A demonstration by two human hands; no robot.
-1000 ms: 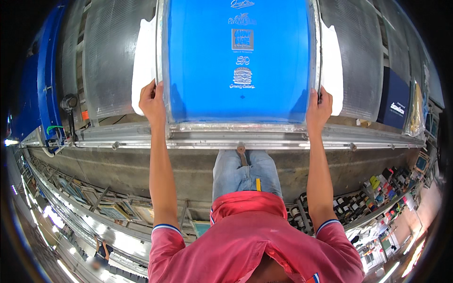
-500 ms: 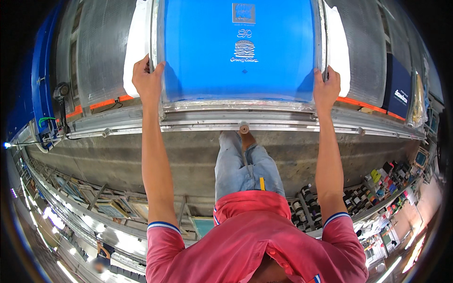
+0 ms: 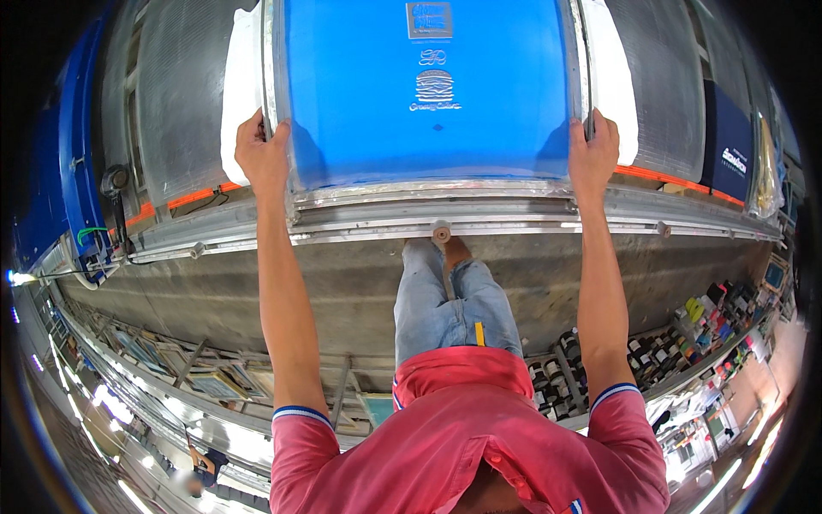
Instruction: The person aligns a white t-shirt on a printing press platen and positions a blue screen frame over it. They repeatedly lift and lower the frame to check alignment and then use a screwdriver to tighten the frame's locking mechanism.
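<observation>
A screen-printing frame (image 3: 428, 190) with a bright blue mesh (image 3: 368, 103) lies in front of me over the table. See-through designs, among them a burger drawing (image 3: 434, 86), run down the mesh's middle. My left hand (image 3: 263, 154) is closed on the frame's left side rail near its front corner, thumb on the inner side. My right hand (image 3: 593, 157) grips the right rail in the same way. White cloth (image 3: 618, 86) sticks out from under the frame on both sides. Whatever lies beneath the mesh is hidden.
A metal rail (image 3: 360, 231) runs along the table's front edge, with a round knob (image 3: 441, 234) at my legs. Orange strips border clear-covered boards (image 3: 184, 94) on either side. A dark blue box (image 3: 728, 158) stands right; shelves with bottles (image 3: 569, 377) are behind me.
The view has turned slightly, so the frame and its designs appear a little farther left and lower. Both hands keep their hold on the rails.
</observation>
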